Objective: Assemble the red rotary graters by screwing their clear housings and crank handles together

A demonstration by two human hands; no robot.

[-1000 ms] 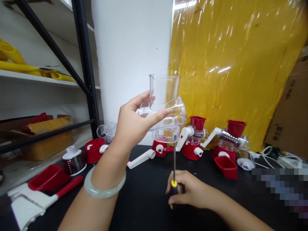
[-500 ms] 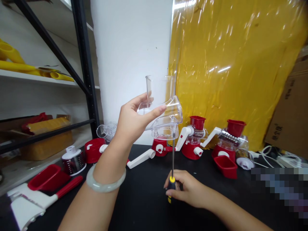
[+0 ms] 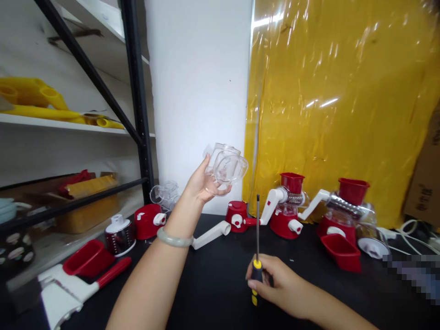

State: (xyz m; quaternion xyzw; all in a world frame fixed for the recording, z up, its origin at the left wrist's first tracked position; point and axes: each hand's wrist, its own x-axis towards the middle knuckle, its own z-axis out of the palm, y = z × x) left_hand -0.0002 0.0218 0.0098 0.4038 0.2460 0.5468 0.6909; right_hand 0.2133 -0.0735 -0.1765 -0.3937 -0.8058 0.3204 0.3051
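My left hand [image 3: 202, 183] is closed around a clear plastic grater housing [image 3: 228, 167], held up before the white wall and tilted with a round opening toward me. Some of its fingers show through the see-through plastic. Lower and to the right, my right hand [image 3: 275, 282] grips a screwdriver [image 3: 257, 270] by its black and yellow handle. The shaft points straight up, and its tip stands apart from the housing. Beyond the hands, a red base [image 3: 236, 215] sits on the black table near a white crank [image 3: 211, 233].
Two red-and-clear drum graters [image 3: 287, 215] [image 3: 338, 215] stand at the back right, with a red hopper [image 3: 342, 252] in front. At left lie another red hopper [image 3: 88, 258], a metal drum [image 3: 119, 236] and a white part with a red handle [image 3: 68, 288]. A black-framed shelf [image 3: 137, 91] rises behind.
My left hand has turned the clear housing over and moved it away from the screwdriver tip. The right hand still holds the screwdriver upright. The view has shifted slightly.
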